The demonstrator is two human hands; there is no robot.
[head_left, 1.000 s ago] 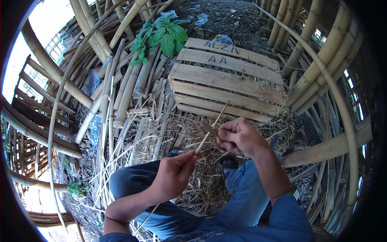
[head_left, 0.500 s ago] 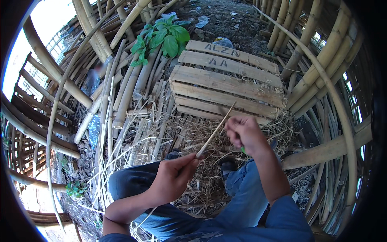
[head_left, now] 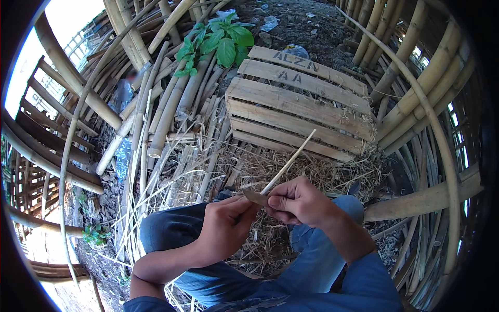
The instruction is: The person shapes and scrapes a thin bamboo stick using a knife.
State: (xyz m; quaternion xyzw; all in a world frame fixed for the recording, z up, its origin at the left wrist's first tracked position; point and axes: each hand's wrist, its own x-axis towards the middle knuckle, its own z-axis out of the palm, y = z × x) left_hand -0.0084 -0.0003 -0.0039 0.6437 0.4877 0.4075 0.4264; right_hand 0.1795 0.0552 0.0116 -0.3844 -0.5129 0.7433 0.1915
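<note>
A thin pale bamboo strip [head_left: 289,162] slants up and to the right from between my hands. My left hand [head_left: 224,221] is closed on its lower end. Beside it, my right hand [head_left: 304,203] grips a knife; the short pointed blade [head_left: 255,197] lies across the strip close to the left fingertips. The knife's handle is hidden in my right fist. Both hands are held above the lap, between my jean-clad knees.
A slatted wooden crate [head_left: 296,106] stands ahead, with curly shavings [head_left: 332,171] around it. Bamboo poles [head_left: 166,122] and thin strips [head_left: 138,218] lie at left. A green-leaved plant [head_left: 226,49] grows behind. A thick bamboo rail [head_left: 423,197] crosses at right.
My right hand has come down and left to the strip's lower end, bringing the blade against it. The left hand stays closed on the strip. The view has shifted slightly.
</note>
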